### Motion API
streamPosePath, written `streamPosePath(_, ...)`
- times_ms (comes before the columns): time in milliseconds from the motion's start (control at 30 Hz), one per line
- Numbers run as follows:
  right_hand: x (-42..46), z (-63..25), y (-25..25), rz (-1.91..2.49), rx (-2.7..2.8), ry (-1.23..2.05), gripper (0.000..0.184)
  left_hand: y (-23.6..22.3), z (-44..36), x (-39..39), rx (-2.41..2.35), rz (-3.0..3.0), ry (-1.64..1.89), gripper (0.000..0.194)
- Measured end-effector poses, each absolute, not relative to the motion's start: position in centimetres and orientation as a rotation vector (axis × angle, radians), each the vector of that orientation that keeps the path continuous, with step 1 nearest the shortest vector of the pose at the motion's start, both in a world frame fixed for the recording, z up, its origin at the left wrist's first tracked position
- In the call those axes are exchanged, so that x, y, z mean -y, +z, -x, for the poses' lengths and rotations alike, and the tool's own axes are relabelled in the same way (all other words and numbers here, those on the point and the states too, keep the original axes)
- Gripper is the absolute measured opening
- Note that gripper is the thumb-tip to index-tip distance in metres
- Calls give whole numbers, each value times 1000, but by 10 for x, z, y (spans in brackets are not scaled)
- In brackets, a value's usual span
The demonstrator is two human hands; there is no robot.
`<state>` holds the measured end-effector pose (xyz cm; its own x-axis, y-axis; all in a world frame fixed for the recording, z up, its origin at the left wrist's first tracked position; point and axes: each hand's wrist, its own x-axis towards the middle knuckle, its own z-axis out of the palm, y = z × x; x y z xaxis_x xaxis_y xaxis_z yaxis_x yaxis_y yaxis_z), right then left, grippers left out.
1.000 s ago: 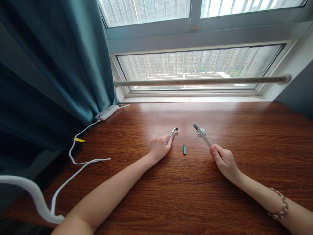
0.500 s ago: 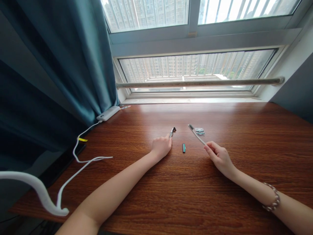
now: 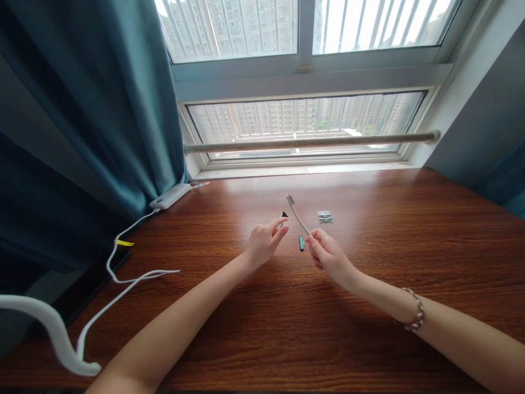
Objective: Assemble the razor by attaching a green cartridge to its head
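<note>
My right hand (image 3: pixel 331 257) is closed round the lower end of a pale toothbrush (image 3: pixel 301 220). Its dark bristles point up and to the left, above the table. My left hand (image 3: pixel 263 241) is open, with thumb and index finger apart and nothing between them. Just behind its fingers, the dark head of a razor handle (image 3: pixel 284 214) shows; the rest of that handle is mostly hidden by the hand. A green and black razor blade cartridge (image 3: pixel 301 243) lies between my hands. Farther back on the right is a clear pack of razor cartridges (image 3: pixel 325 216).
The brown wooden table (image 3: pixel 246 339) reaches to a window with a metal rail (image 3: pixel 311 143). At the left are a white power strip (image 3: pixel 170 197), a white cable (image 3: pixel 112 262), a thick white curved arm (image 3: pixel 61 334) and a blue curtain (image 3: pixel 135 98).
My left hand has let go of the razor handle and its fingers have spread. My right hand has brought the toothbrush leftward, closer to the left hand. The view has shifted slightly.
</note>
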<state>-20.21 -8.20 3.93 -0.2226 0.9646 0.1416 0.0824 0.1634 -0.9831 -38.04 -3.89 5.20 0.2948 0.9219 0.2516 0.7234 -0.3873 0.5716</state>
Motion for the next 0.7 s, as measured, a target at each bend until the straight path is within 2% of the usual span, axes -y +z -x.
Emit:
streamPosePath(100,88,224,46,1033,1707,1101,21,53,372,53,-1075,-1828,996,42)
streamPosePath(200,87,228,48,963,1899,1029,19,51,363,62,-987,-1515,1157,33)
streamPosePath(333,68,204,38,843,2151,782,18,49,363,53,-816,-1167,1325,34)
streamPosePath(400,55,190,27,979,2082,646,16,46,366,45,-757,-1033,1328,32)
streamPosePath(567,35,178,4,1174,2129,584,45,37,366,39,-709,-779,1172,25)
streamPosePath(700,32,181,2,1237,2129,563,37,31,357,48,-756,-750,1064,17)
